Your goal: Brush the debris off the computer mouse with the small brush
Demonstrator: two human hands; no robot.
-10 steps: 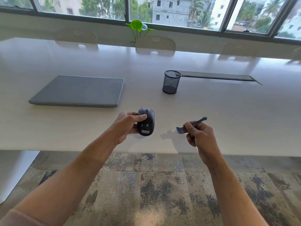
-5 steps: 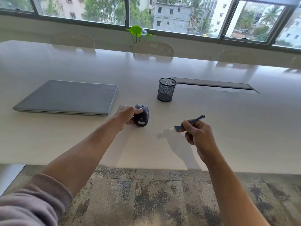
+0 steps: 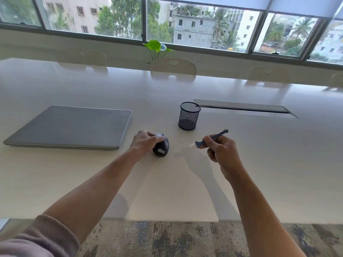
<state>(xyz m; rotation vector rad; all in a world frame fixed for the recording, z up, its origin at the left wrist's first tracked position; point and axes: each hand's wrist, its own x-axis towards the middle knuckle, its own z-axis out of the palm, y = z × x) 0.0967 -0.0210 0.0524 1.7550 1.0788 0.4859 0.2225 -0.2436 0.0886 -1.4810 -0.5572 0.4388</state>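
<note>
A dark computer mouse (image 3: 161, 147) with a small white label sits on the white table (image 3: 259, 164), between the laptop and the mesh cup. My left hand (image 3: 145, 142) grips its left side and front, fingers curled over the top. To the right, my right hand (image 3: 220, 150) pinches a small blue brush (image 3: 211, 139) above the table. The brush's pale bristle tip points left toward the mouse, a short gap away. Its forked blue end points up and to the right.
A closed grey laptop (image 3: 72, 127) lies on the table to the left. A black mesh pen cup (image 3: 189, 115) stands just behind the mouse. A long cable slot (image 3: 245, 107) runs behind it to the right. Pale chairs (image 3: 173, 68) line the far edge.
My left hand has carried the mouse from the near table edge farther onto the table and set it down. My right hand with the brush has kept its place beside it.
</note>
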